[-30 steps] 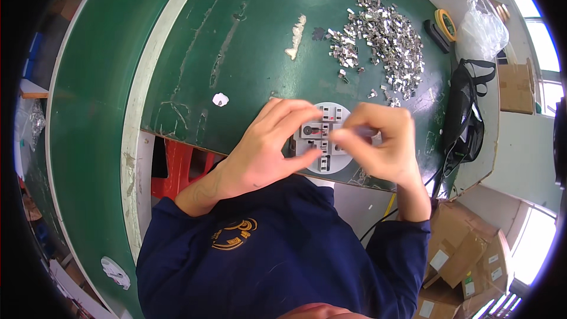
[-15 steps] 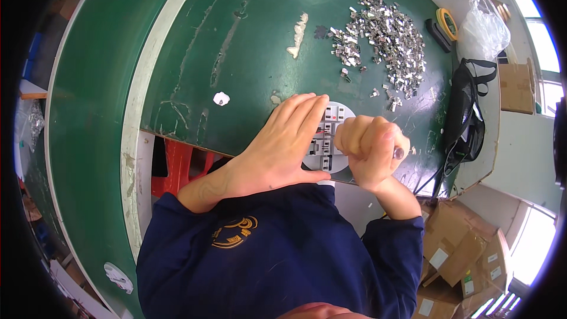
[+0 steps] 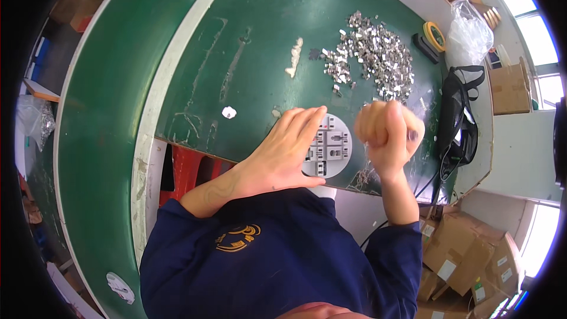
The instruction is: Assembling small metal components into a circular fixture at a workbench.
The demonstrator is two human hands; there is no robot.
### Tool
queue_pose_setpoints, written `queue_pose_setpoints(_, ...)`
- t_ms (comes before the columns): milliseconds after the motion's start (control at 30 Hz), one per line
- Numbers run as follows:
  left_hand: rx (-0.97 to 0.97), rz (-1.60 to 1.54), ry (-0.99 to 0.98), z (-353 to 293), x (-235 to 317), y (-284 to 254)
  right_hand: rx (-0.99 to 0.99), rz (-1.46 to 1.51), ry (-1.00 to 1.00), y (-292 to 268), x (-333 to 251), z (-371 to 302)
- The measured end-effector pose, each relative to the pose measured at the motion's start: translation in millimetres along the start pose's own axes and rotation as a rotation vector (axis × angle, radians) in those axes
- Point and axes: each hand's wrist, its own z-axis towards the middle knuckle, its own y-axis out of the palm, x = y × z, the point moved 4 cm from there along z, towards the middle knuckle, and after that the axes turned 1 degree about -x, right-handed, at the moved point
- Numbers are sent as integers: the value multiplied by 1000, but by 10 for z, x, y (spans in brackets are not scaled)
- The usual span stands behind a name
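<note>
A round light-grey plate [image 3: 344, 165] with several square fittings and small dark parts in its slots lies near the table's front edge. Along its left side rests my left hand [image 3: 287, 146], fingers stretched out and thumb spread, partly covering the plate. My right hand [image 3: 390, 136] is a closed fist, raised to the right of the plate and apart from it. Out of the thumb side of that fist pokes the dark rounded end of a handle [image 3: 413, 135]; the rest of that tool is hidden by the fingers.
A heap of small shiny metal clips [image 3: 378, 59] spreads over the green table [image 3: 260, 88]. Tape rolls [image 3: 434, 36], a clear plastic bag [image 3: 468, 34] and a black bag [image 3: 460, 124] line the right side. Cardboard boxes [image 3: 460, 248] stand below right; a red stool [image 3: 184, 171] is under the table.
My right fist has lifted off the plate and moved right, uncovering the plate's right half. My left hand keeps its place on the plate. The whole view has shifted slightly.
</note>
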Motion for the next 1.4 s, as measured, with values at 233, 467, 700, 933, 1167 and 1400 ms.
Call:
queue_pose_setpoints(233, 309, 156, -200, -181, -349, -778, -14, -472, 65, 25, 51, 127)
queue_pose_setpoints(467, 908, 673, -736, -831, -848, -1873, 93, -760, -110, 91, 42, -224)
queue_pose_setpoints(700, 784, 1016, -1166, -852, -1353, -1887, 247, -758, -144, -198, 137, -465)
queue_pose_setpoints(933, 387, 533, -532, 898, -1450, -2071, 249, -1046, -160, -493, 168, -685)
queue_pose_setpoints(1167, 442, 633, -449, 2023, -3233, -2219, 99, -1271, 87, -496, 367, -679)
queue_pose_setpoints(1400, 555, 721, -539, 2430, -4137, -2638, -17, -1382, 226, -450, 437, -634)
